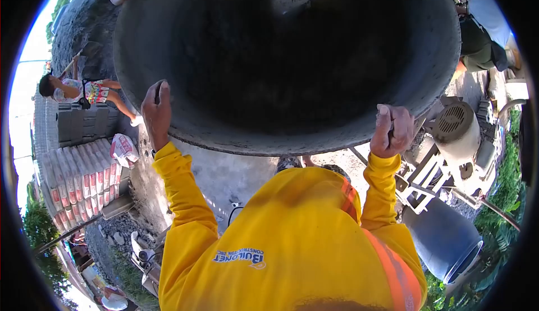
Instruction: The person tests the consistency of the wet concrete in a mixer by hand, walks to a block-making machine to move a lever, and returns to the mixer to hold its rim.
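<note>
The mixer drum (292,58) is seen at twelve o'clock. Its rim is gripped with both arms raised: left hand (155,111) at eight o'clock, fingers curled together over the edge; right hand (393,131) at four o'clock, clenched.

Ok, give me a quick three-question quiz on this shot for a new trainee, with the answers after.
1. True or false: the left hand and the right hand both grip the rim of the mixer drum.
2. What stands low on the person's right? A) a blue barrel B) a red wheelbarrow C) a ladder
3. Fill in: the stacked bags lie on the person's ____ side.

Key
1. True: each hand is closed on the rim.
2. A.
3. Left.
</note>
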Available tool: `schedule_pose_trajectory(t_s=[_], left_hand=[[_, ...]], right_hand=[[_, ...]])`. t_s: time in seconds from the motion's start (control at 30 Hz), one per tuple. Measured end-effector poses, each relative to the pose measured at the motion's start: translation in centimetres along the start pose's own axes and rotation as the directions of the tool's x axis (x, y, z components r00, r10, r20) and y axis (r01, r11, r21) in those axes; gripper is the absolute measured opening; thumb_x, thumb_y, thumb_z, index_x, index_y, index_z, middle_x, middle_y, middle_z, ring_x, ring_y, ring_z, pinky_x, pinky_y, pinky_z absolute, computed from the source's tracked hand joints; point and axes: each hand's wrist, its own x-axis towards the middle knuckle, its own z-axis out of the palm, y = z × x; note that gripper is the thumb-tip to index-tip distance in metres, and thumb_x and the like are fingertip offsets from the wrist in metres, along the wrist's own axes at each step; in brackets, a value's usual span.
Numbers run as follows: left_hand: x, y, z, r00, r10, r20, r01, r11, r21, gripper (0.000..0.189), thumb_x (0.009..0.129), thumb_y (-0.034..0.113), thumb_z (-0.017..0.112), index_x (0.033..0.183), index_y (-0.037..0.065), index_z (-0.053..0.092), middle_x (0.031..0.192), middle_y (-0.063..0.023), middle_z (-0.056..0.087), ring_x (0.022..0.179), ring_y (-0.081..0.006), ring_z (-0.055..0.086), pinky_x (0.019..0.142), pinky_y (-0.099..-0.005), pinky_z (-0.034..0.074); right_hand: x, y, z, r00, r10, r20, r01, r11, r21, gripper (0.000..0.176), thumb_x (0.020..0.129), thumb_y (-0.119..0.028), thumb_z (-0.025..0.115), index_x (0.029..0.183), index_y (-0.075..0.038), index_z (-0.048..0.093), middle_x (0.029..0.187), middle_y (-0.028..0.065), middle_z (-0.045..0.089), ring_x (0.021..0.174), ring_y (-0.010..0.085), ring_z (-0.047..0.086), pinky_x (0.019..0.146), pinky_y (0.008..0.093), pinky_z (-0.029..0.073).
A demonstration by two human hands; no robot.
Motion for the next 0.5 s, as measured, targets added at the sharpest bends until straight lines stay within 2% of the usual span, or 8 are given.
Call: schedule_pose_trajectory(t_s=[0.23,0.33,0.43,0.5], left_hand=[[-0.5,0.5,-0.1,0.997,0.050,-0.055,-0.049,0.999,0.014,0.039,0.097,0.034,0.061,0.115,0.000,0.070,0.104,-0.0159,0.073,0.095,-0.0257,0.070,0.087,-0.0357,0.053],[-0.2,-0.5,0.1,0.997,0.043,-0.057,-0.044,0.999,-0.010,0.039,0.096,0.035,0.061,0.112,0.001,0.071,0.104,-0.0173,0.073,0.096,-0.0289,0.070,0.088,-0.0369,0.053],[0.0,-1.3,0.1,0.996,0.059,-0.071,-0.058,0.998,0.017,0.039,0.095,0.036,0.061,0.112,0.002,0.071,0.105,-0.0181,0.073,0.097,-0.0314,0.070,0.089,-0.0384,0.053],[-0.2,-0.9,0.0,0.997,0.012,-0.072,-0.012,1.000,0.002,0.039,0.095,0.037,0.061,0.112,0.003,0.072,0.106,-0.0183,0.073,0.098,-0.0333,0.070,0.090,-0.0392,0.053]], right_hand=[[0.0,-0.1,0.0,0.999,-0.040,-0.005,0.040,0.999,-0.020,0.012,0.085,-0.007,0.069,0.075,-0.010,0.063,0.071,0.0023,0.066,0.060,0.0192,0.058,0.061,0.0333,0.039],[-0.1,-0.1,-0.4,0.996,-0.044,0.074,0.046,0.998,-0.036,0.012,0.086,-0.008,0.070,0.076,-0.009,0.064,0.072,0.0028,0.067,0.061,0.0205,0.060,0.061,0.0335,0.039],[0.5,-0.9,-0.9,0.987,0.019,0.157,-0.007,0.997,-0.080,0.011,0.087,-0.011,0.071,0.078,-0.009,0.065,0.073,0.0035,0.067,0.062,0.0209,0.061,0.062,0.0334,0.040],[0.3,-1.0,-0.9,0.984,0.027,0.178,-0.012,0.996,-0.085,0.012,0.089,-0.015,0.071,0.079,-0.010,0.067,0.074,0.0035,0.068,0.063,0.0204,0.062,0.062,0.0334,0.040]])
